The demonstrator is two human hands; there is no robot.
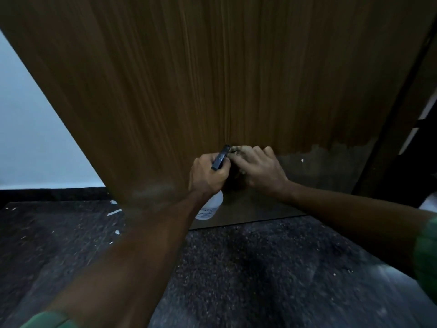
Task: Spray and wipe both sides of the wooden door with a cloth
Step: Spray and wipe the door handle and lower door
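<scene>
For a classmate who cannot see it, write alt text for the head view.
A person's left hand grips a spray bottle low against a wooden door, while the right hand fingers its nozzle. Dark speckled floor lies below.

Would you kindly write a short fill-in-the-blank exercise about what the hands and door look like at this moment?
1. The left hand grips a white spray ____.
2. The right hand is pressed against the wooden ____ near its bottom.
3. The door's lower right corner looks worn and ____ rather than brown.
4. Both sleeves are ____ in colour.

Missing words: bottle; door; grey; green
</scene>
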